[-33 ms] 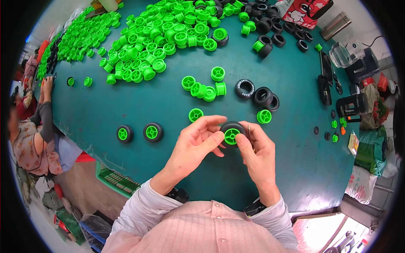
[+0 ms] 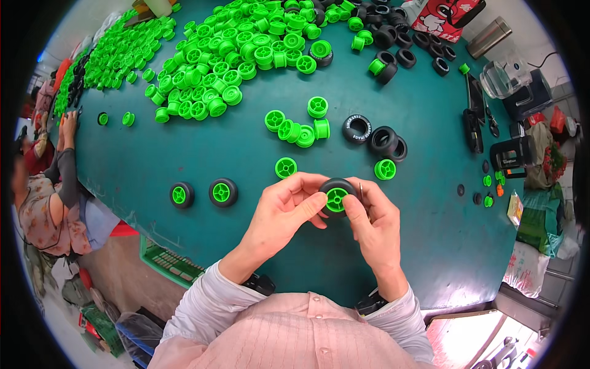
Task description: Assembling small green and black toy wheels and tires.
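Note:
A small toy wheel, a black rubber tyre on a green spoked rim (image 2: 336, 199), is held upright between my two hands. My left hand (image 2: 283, 206) pinches its left side, thumb on the front and fingers curled behind. My right hand (image 2: 375, 224) grips the right side, with its thumb pressed on the front near the rim's edge. A thin metallic piece shows by my right index finger; I cannot tell what it is. Two fitted wheels (image 2: 223, 192) lie to the left. Close beyond my hands are a loose green rim (image 2: 286, 167) and another rim (image 2: 385, 170).
Several green rims (image 2: 305, 136) and loose black tyres (image 2: 384, 141) lie mid-table. A big heap of green rims (image 2: 227, 61) fills the far left, with more tyres (image 2: 405, 58) at the far right. Scissors (image 2: 493, 123) and a steel flask (image 2: 490, 38) are right. A co-worker's arm (image 2: 67, 141) rests at the left edge.
The fingers of my left hand have come down slightly at the top of the tyre. Both hands keep hold of the wheel in nearly the same place.

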{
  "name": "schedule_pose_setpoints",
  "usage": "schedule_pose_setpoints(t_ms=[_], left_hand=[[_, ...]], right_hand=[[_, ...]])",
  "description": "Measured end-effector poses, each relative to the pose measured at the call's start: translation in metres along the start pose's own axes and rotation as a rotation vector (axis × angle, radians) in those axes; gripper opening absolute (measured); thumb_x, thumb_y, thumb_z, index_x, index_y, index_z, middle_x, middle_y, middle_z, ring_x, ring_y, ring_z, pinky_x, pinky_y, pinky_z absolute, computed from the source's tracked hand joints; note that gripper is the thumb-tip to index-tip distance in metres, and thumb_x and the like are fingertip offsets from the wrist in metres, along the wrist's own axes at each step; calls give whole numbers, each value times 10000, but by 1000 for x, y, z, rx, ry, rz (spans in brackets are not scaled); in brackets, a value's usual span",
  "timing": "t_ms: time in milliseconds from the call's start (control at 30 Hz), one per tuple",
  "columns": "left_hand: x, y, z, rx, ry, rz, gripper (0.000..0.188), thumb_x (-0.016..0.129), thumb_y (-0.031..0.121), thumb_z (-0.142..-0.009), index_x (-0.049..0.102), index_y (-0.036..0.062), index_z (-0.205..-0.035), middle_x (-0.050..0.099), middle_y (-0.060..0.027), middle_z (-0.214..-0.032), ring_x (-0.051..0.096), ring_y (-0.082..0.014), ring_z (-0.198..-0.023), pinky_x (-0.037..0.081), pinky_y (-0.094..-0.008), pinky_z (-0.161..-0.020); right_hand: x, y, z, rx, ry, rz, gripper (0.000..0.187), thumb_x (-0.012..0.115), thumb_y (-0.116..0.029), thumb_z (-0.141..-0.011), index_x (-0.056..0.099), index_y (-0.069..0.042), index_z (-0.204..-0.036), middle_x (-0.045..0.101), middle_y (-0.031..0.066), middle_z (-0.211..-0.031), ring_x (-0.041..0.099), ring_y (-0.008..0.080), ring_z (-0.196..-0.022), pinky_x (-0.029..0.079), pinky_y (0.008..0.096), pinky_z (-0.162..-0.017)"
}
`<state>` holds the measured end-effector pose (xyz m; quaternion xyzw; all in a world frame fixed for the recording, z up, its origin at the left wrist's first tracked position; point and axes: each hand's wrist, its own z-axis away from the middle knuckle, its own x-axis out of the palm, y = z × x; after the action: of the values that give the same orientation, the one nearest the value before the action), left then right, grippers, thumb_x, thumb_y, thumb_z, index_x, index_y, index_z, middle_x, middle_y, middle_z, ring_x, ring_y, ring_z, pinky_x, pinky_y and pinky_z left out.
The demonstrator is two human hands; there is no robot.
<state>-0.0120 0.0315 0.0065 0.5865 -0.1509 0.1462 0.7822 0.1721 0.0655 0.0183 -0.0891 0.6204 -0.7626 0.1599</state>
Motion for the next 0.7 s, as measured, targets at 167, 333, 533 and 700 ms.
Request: schedule_pose_setpoints(t_ms=[167, 333, 533, 700], left_hand=[[4, -3, 1, -16, 62, 84, 320, 649, 119, -995, 584, -52, -1258, 676, -113, -1099, 693, -197, -935, 608, -331, -752], [9, -4, 5, 15, 39, 24, 324, 666, 105, -984, 559, -45, -1251, 675, -104, -1070, 696, -182, -886, 600, -315, -734], [5, -6, 4, -40, -10, 79, 293, 676, 122, -986, 560, -27, -1210, 668, -96, -1073, 683, -146, -855, 575, -277, -704], [4, 0, 2, -90, -64, 34, 305, 674, 182, -997, 567, -18, -1201, 669, -84, -1077, 671, -145, -889, 561, -276, -674]], right_hand=[[5, -3, 2, 101, -19, -192, 303, 655, -146, -1001, 601, 15, -1253, 692, 22, -959, 606, 55, -805, 484, 224, -715], [5, 1, 3, 68, -57, -80, 313, 654, -133, -998, 577, 13, -1264, 694, 23, -946, 607, 61, -801, 487, 228, -719], [19, 3, 7, -107, 36, -110, 319, 630, -150, -1009, 556, 11, -1274, 696, 25, -944, 603, 58, -796, 480, 227, -701], [-1, -1, -2, 62, -122, -165, 312, 604, -189, -1027, 571, -3, -1274, 684, 23, -889, 574, 46, -718, 431, 207, -595]])
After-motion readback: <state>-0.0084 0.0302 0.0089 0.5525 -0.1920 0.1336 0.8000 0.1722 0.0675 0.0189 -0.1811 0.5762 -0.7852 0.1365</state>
